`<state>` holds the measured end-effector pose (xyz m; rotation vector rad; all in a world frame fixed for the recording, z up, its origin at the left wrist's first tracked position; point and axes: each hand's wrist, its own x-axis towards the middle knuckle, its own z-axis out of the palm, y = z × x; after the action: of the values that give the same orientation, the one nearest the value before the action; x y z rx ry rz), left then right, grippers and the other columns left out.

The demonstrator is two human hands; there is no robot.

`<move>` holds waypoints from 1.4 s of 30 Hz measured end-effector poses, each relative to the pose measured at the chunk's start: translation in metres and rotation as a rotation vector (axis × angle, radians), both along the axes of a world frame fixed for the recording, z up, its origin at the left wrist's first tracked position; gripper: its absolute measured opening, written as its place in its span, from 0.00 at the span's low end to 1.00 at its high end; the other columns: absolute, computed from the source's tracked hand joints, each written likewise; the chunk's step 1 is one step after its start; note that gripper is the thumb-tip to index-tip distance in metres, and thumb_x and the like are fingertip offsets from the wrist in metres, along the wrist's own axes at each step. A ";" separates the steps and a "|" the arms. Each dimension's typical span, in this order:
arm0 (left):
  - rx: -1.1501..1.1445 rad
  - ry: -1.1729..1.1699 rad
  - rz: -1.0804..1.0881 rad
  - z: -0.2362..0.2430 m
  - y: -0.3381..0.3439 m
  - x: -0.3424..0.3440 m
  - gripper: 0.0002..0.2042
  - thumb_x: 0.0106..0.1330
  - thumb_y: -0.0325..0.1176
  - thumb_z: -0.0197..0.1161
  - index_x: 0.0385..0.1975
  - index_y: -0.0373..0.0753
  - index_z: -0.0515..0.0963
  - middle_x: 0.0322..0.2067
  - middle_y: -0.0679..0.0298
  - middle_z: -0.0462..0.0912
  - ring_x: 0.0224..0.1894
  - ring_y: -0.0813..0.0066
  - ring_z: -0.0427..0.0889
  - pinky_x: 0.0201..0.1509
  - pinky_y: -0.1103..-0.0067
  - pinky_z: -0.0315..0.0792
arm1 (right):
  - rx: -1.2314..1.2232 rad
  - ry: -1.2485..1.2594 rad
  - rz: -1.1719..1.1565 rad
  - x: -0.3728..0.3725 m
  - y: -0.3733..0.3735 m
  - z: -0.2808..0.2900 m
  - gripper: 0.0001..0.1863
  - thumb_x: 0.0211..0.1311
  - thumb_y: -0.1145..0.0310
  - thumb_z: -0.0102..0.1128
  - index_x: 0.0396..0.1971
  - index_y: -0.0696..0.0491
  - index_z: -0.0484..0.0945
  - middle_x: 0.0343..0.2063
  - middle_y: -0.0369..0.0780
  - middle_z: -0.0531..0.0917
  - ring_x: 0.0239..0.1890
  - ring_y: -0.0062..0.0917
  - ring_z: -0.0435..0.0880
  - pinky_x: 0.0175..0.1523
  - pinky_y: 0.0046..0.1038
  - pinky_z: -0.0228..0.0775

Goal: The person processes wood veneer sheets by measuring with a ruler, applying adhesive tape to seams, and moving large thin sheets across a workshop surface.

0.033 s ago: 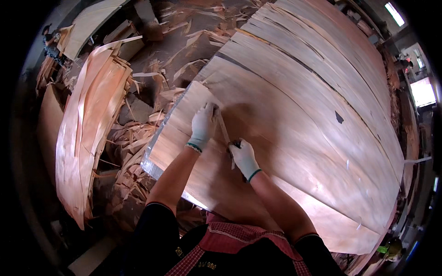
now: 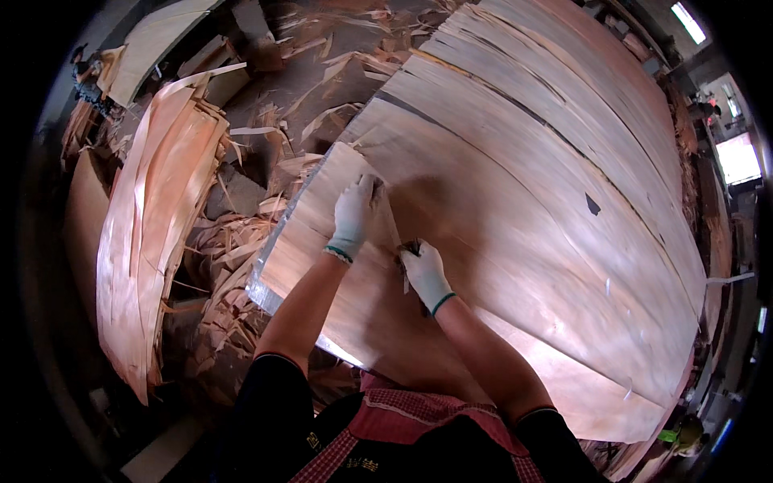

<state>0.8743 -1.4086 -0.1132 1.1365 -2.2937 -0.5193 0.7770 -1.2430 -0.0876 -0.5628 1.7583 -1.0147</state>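
Observation:
A large pale wood veneer sheet (image 2: pixel 515 233) lies under both hands, with long splits and a small dark hole. My left hand (image 2: pixel 353 213), in a white glove with dark fingertips, is closed at the upper end of a narrow veneer strip (image 2: pixel 392 223). That strip slants down toward my right hand (image 2: pixel 424 270), which is gloved too and has its fingers closed beside it. The strip's lower end shows just past those fingers. A small dark shape sits under the right hand; whether it is a tool or a shadow is unclear.
Left of the sheet, a tall bundle of curved veneer (image 2: pixel 161 233) leans above heaps of torn veneer scraps (image 2: pixel 233 258). More scraps cover the floor beyond. A person (image 2: pixel 88 76) stands at the far left by another pale stack (image 2: pixel 153 48). Bright windows (image 2: pixel 737 161) are at right.

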 end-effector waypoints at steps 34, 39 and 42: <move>-0.256 -0.337 -0.343 -0.026 0.071 -0.137 0.32 0.67 0.49 0.48 0.66 0.35 0.56 0.68 0.55 0.55 0.71 0.56 0.49 0.73 0.59 0.39 | -0.036 0.450 -0.091 -0.159 0.097 0.024 0.12 0.58 0.65 0.60 0.28 0.59 0.75 0.21 0.42 0.79 0.22 0.28 0.76 0.29 0.30 0.68; -0.250 -0.301 -0.695 -0.014 0.072 -0.193 0.30 0.64 0.47 0.54 0.65 0.41 0.59 0.67 0.60 0.56 0.71 0.62 0.49 0.74 0.61 0.38 | -0.064 0.199 -0.442 -0.167 0.121 0.029 0.14 0.62 0.61 0.61 0.33 0.57 0.75 0.22 0.35 0.79 0.24 0.16 0.73 0.29 0.20 0.64; -0.288 -0.138 -0.581 -0.010 0.042 -0.242 0.28 0.63 0.41 0.58 0.62 0.40 0.62 0.66 0.60 0.59 0.71 0.64 0.51 0.73 0.62 0.44 | -0.032 0.226 -0.537 -0.179 0.096 0.015 0.14 0.63 0.60 0.60 0.34 0.58 0.75 0.24 0.34 0.78 0.25 0.15 0.72 0.30 0.20 0.64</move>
<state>0.6325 -1.3662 -0.1235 0.3682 -2.7079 -0.3028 0.5975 -1.1471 -0.0722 -0.2280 2.1597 -1.3877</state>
